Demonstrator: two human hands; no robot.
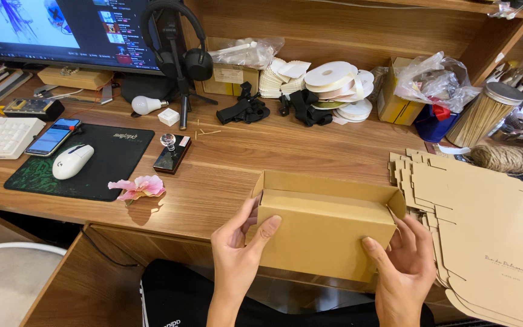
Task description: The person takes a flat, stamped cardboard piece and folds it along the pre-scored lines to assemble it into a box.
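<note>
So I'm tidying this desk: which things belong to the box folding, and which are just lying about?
In use: cardboard box, left hand, right hand, flat box blanks.

Lying about: mouse, phone, fabric flower, light bulb, ribbon rolls.

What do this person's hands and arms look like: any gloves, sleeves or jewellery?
Both hands are bare: no gloves on the left hand or the right hand. No rings, watch or bracelets show. The forearms in view are uncovered, with no sleeves reaching the wrists. Fingernails look short and unpainted.

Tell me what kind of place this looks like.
Probably a home desk used for packing small orders. A stack of flat cardboard blanks lies beside the half-folded box held in both hands, with ribbon rolls and a computer monitor behind.
</note>
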